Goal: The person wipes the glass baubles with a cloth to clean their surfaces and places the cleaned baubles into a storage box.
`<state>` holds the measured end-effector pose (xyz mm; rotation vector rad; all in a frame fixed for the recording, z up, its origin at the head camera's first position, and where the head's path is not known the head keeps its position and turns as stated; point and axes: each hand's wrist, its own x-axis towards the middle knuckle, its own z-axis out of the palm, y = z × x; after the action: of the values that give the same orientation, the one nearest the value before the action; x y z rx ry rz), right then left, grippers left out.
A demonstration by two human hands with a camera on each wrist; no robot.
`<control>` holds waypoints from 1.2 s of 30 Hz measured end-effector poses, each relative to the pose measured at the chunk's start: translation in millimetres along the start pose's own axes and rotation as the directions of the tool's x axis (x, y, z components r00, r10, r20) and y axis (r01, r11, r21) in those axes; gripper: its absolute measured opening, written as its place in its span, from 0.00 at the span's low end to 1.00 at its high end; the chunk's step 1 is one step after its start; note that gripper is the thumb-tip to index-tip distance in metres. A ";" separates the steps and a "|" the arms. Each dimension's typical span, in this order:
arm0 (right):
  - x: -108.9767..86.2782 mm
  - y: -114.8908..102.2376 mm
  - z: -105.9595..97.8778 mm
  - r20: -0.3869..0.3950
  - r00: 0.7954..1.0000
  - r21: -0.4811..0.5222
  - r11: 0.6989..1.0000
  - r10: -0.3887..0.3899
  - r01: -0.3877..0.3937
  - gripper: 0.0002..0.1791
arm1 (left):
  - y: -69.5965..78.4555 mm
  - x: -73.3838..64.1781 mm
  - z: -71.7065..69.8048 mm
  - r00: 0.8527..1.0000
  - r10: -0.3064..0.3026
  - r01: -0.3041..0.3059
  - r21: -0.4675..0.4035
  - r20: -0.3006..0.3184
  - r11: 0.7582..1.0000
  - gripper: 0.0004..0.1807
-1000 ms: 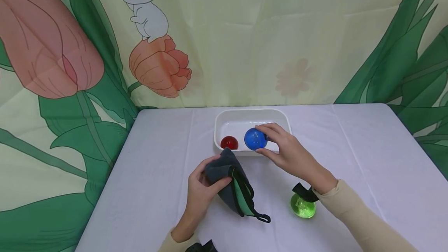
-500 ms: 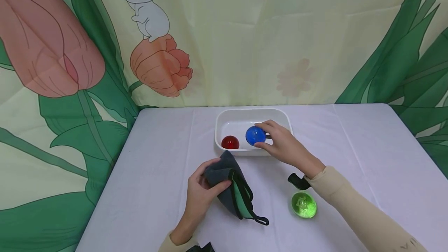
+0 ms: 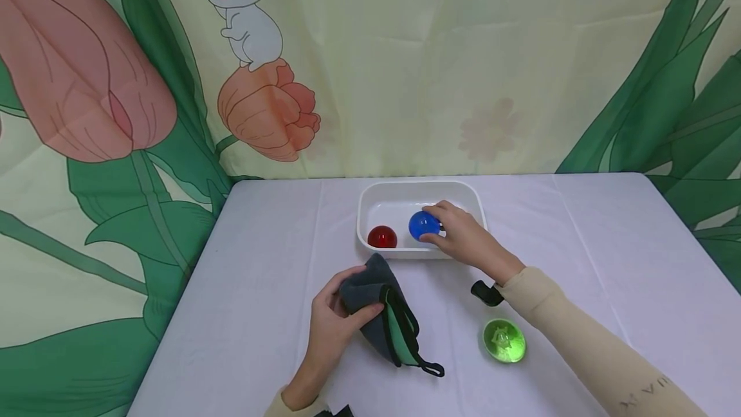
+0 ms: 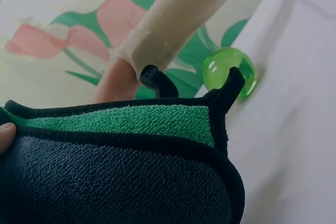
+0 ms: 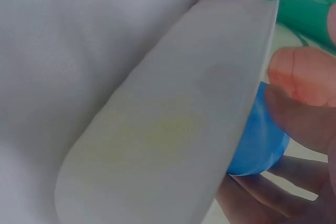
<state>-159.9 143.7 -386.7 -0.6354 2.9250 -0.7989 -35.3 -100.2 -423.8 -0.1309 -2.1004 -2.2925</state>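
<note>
My right hand [image 3: 466,237] holds a clear blue ball [image 3: 424,226] between thumb and fingers, over the right part of a white tray [image 3: 417,189]. In the right wrist view the tray's outer wall [image 5: 157,119] covers part of the blue ball [image 5: 258,137]. A red ball [image 3: 382,237] lies at the tray's front left. In front of the tray, my left hand [image 3: 332,333] grips a folded cloth [image 3: 376,295], dark grey outside and green inside, with black edging and a loop. The left wrist view shows the cloth's green side [image 4: 131,124] and a thumb at its edge.
A clear green ball [image 3: 504,340] rests on the white-covered table [image 3: 255,288], close to the right forearm. Behind the table's far edge hangs a curtain [image 3: 393,69] printed with tulips and a white animal.
The right hand has moved slightly lower into the tray with the blue ball, and its forearm has shifted left, uncovering the green ball. The left hand keeps its hold on the cloth.
</note>
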 end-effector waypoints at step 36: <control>-0.3 13.6 -6.6 -0.014 0.999 -0.020 0.999 -0.036 0.036 0.28 | -1.0 -0.4 2.8 0.999 0.029 -0.029 0.002 0.028 1.000 0.33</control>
<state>-165.8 157.7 -387.7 -0.6886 2.9462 -0.7825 -34.8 -97.4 -424.7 -0.1926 -2.0995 -2.2851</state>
